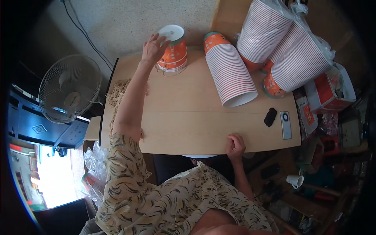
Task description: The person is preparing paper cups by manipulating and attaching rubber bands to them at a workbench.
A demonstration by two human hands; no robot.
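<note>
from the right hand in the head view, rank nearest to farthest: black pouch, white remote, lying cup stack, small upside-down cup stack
Measured from the right hand, at the table's near edge:
1. black pouch, just up and to its right.
2. white remote, right of the pouch.
3. lying cup stack, at mid-table, its open end facing the hand.
4. small upside-down cup stack, at the far edge, under the left hand.

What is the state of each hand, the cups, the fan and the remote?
Left hand: open, touching the small cup stack.
Right hand: fisted on the table edge, holding nothing visible.
Small cup stack: upside down.
Long cup stack: lying down.
Fan: motion unclear.
Remote: lying flat.
</note>
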